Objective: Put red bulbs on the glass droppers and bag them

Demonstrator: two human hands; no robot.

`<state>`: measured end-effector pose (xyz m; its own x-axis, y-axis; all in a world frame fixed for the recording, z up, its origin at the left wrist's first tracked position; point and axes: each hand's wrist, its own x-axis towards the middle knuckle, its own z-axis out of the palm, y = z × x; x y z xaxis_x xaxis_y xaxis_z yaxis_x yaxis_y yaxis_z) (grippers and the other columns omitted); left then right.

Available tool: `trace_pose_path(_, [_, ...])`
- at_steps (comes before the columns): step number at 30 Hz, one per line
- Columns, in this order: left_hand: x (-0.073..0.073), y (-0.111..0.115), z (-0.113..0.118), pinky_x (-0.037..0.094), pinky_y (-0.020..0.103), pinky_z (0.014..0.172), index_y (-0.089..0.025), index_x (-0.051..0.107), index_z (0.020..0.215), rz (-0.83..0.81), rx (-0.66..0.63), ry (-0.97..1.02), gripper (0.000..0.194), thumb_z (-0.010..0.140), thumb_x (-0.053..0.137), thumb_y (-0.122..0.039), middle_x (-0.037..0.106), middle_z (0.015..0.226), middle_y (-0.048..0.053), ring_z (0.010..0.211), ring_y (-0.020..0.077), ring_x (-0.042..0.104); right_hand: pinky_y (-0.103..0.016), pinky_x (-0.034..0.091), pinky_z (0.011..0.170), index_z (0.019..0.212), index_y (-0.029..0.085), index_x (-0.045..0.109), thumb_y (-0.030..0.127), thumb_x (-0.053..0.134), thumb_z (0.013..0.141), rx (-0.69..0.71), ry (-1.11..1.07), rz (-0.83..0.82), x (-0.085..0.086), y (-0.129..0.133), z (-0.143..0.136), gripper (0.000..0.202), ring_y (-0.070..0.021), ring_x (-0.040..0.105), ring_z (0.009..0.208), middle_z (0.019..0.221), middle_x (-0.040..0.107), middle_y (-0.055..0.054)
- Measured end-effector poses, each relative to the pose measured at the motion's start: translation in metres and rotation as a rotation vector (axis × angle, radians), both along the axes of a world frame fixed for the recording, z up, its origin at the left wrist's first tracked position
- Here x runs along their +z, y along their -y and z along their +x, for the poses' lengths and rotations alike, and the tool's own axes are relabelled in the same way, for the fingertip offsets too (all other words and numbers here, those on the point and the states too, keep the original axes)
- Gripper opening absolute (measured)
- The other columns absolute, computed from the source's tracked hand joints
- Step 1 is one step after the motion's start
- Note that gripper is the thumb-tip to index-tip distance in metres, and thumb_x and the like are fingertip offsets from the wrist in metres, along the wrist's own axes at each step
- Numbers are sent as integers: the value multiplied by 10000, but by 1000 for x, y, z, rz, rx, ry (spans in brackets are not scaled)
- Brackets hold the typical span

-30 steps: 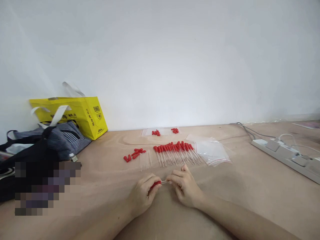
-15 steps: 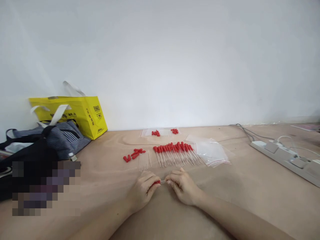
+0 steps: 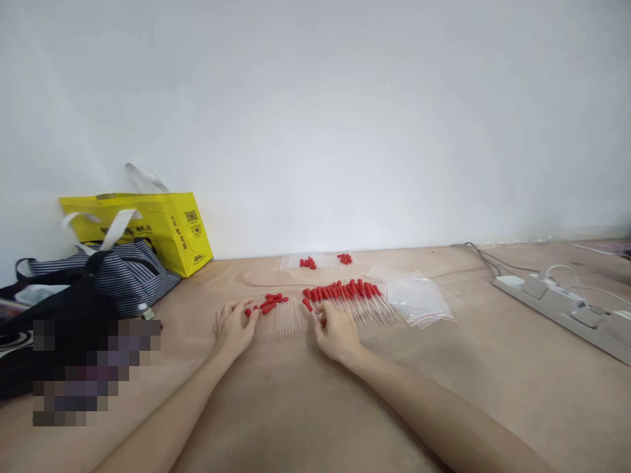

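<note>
My left hand [image 3: 235, 328] rests at the left of the loose rubber bulbs, thumb and forefinger apart. A red rubber bulb [image 3: 248, 313] lies between them, and another is by the thumb tip. My right hand [image 3: 339, 332] pinches the tube of a dropper [image 3: 307, 305], its red bulb pointing up and left. This dropper is at the left end of a row of red-bulbed droppers [image 3: 352, 290], partly hidden by the hand. Several more loose bulbs [image 3: 269, 305] lie above a group of clear thin tubes [image 3: 284, 320] between my hands.
A clear bag with red bulbs and tubes [image 3: 325, 259] lies near the wall. Empty zip bags [image 3: 419, 301] are right of the row. A power strip [image 3: 566, 315] with cables is far right. A yellow bag [image 3: 190, 230] and striped bag [image 3: 131, 272] stand left.
My hands have parted from the dropper they held together. The left went up and left to the loose bulbs; the right carried the dropper up to the row's left end.
</note>
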<state>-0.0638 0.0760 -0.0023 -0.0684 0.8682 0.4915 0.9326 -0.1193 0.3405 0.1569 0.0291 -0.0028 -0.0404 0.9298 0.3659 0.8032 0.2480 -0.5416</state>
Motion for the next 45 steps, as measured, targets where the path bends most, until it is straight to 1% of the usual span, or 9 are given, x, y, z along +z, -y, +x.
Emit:
trace_pose_path(7, [-7, -11, -13, 401, 339, 792, -186, 643, 943, -94, -74, -19, 322, 745, 455, -355, 566, 822, 72, 863, 227, 518, -325, 239, 722, 857, 179, 560, 174, 456, 716, -163, 135, -80, 5, -31, -40, 175, -191, 566, 795, 821, 645, -60])
trace_pose_path(14, [-7, -14, -19, 460, 301, 696, -141, 633, 884, -112, -102, 74, 309, 687, 519, -351, 599, 791, 69, 777, 208, 574, -349, 240, 747, 830, 191, 615, 216, 437, 750, -161, 188, -87, 5, -38, -45, 198, -201, 546, 852, 890, 635, -84])
trace_pose_path(20, [-2, -13, -17, 478, 274, 621, -170, 611, 750, -134, -128, 202, 257, 655, 545, -400, 649, 745, 41, 677, 188, 609, -380, 244, 792, 853, 149, 628, 300, 444, 752, -171, 222, -89, 7, -38, -48, 258, -229, 524, 880, 932, 612, -120])
trace_pose_path(29, [2, -9, -16, 477, 283, 553, -188, 502, 636, -99, -62, 389, 138, 587, 532, -314, 610, 559, 11, 555, 184, 604, -402, 268, 780, 855, 63, 625, 112, 423, 747, -178, 282, -156, 11, -46, -60, 234, -270, 526, 877, 897, 609, -202])
trace_pose_path(33, [0, -9, -16, 498, 298, 607, -174, 492, 740, -33, -83, 484, 249, 583, 525, -364, 629, 709, 50, 649, 190, 617, -356, 323, 733, 911, 55, 566, 174, 407, 783, -116, 220, -50, 12, -32, -39, 236, -257, 508, 878, 929, 577, -196])
trace_pose_path(35, [1, -6, -9, 503, 299, 653, -169, 500, 780, -23, -144, 523, 301, 608, 505, -416, 634, 759, 55, 705, 189, 621, -307, 352, 689, 885, 85, 531, 170, 370, 807, -3, 130, 58, 8, -21, -16, 199, -209, 515, 807, 890, 572, -155])
trace_pose_path(39, [1, 16, 22, 495, 280, 711, -175, 533, 730, -94, -338, 566, 300, 639, 512, -460, 636, 740, 32, 745, 175, 620, -253, 369, 608, 859, 158, 479, 151, 344, 821, 255, -58, 165, -11, 9, 39, 140, -154, 502, 674, 765, 561, -54])
trace_pose_path(42, [-1, 42, 52, 494, 276, 656, -177, 495, 710, -294, -513, 691, 258, 621, 589, -400, 614, 712, 20, 706, 169, 608, -284, 367, 712, 1014, 176, 463, 81, 342, 803, 286, -60, 192, -20, 31, 68, 261, -165, 510, 825, 923, 566, -74])
trace_pose_path(45, [-4, 63, 74, 482, 254, 611, -184, 430, 659, -364, -612, 733, 248, 638, 603, -362, 570, 682, -1, 666, 146, 584, -297, 332, 737, 1072, 214, 468, 45, 336, 800, 299, 18, 186, -18, 46, 75, 346, -154, 510, 818, 921, 573, -48])
